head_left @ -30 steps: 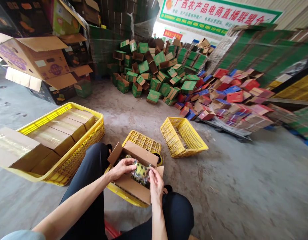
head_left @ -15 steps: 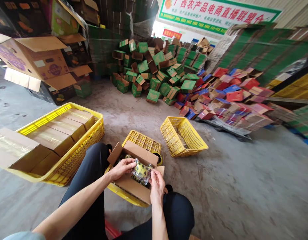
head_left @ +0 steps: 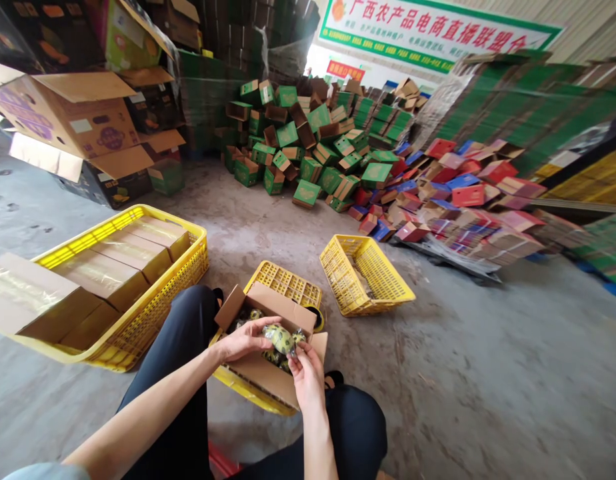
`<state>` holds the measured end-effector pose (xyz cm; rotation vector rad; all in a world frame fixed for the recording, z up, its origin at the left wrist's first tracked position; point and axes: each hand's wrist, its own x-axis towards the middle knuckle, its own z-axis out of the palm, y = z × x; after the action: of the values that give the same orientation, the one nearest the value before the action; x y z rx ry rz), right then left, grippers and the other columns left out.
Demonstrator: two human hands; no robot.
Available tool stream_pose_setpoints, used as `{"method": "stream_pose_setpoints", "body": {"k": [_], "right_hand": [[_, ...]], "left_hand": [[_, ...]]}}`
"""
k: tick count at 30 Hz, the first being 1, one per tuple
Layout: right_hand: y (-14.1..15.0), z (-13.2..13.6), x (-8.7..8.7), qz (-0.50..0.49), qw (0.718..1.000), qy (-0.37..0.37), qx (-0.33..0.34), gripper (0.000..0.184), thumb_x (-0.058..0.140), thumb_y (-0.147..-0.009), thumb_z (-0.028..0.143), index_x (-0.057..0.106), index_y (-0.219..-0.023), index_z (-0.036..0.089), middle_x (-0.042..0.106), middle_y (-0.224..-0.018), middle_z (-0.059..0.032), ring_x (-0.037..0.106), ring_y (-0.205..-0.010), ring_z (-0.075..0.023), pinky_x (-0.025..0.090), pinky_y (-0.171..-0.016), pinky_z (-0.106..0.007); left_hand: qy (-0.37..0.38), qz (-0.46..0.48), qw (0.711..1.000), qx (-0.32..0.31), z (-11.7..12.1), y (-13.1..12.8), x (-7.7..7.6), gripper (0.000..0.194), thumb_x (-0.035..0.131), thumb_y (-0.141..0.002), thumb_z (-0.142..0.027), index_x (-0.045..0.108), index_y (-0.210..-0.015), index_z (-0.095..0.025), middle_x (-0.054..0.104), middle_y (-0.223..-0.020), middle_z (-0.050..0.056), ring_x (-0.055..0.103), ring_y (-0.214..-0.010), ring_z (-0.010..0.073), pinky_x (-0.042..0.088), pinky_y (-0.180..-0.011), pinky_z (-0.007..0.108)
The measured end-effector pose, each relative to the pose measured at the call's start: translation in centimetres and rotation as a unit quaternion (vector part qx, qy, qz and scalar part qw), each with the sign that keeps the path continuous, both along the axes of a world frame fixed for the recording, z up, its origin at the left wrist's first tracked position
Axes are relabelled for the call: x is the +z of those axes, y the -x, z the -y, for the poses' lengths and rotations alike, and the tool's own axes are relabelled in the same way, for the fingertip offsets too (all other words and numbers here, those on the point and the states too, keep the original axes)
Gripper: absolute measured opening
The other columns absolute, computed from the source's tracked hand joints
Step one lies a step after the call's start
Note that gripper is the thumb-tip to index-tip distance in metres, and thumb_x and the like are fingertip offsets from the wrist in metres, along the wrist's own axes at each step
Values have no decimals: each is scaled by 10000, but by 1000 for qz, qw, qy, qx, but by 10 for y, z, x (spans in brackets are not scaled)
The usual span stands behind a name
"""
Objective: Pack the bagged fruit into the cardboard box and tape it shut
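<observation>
Hands work close together over an open cardboard box [head_left: 273,385], with one wrapped item [head_left: 279,339] held between them. It is yellow-green with dark spots, in clear film, and sits above the box's opening. Its long axis slants from the left hand [head_left: 244,339] down toward the right hand [head_left: 309,377], so it lies to the right of the left fingers and to the upper left of the right ones. The left hand is closed on its upper-left end, thumb and fingers on either side; the right pinches the film at the lower-right end. Both hands touch it, and neither is clearly nearer.

Similar wrapped pieces [head_left: 272,356] lie in the box below, partly hidden by the hands. The box rests over a yellow crate [head_left: 253,392], between the person's knees. Just beyond its far right corner is a roll of tape [head_left: 317,317]. Another yellow basket [head_left: 355,293] stands apart on the floor [head_left: 468,347].
</observation>
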<state>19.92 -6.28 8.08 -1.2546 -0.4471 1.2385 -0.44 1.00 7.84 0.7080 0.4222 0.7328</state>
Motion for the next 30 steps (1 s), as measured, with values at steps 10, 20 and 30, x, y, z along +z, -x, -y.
{"method": "stream_pose_setpoints", "body": {"k": [10, 20, 30], "right_hand": [[5, -1, -3, 126, 991, 28, 38, 630, 836, -689, 724, 791, -1036, 200, 790, -1121, -111, 744, -1072, -308, 648, -829, -379], [-1, 1, -3, 194, 980, -13, 43, 511, 826, -710, 702, 716, -754, 205, 731, -709, -41, 670, -672, -209, 548, -614, -281], [1, 0, 1, 173, 985, -9, 20, 545, 829, -687, 723, 734, -812, 201, 756, -752, -50, 697, -696, -217, 567, -646, -294]], "left_hand": [[-9, -90, 993, 69, -4, -1, -7, 606, 945, -708, -457, 718, -1196, -180, 715, -1268, 122, 701, -1123, 275, 572, -937, 351], [-18, -179, 984, -10, -3, 0, -10, 542, 797, -810, -641, 702, -1008, -146, 747, -962, 82, 736, -827, 196, 599, -795, 324], [-52, -52, 997, -35, -1, 0, -3, 608, 947, -717, -414, 728, -1229, -172, 740, -1181, 114, 699, -1052, 240, 518, -979, 343]]}}
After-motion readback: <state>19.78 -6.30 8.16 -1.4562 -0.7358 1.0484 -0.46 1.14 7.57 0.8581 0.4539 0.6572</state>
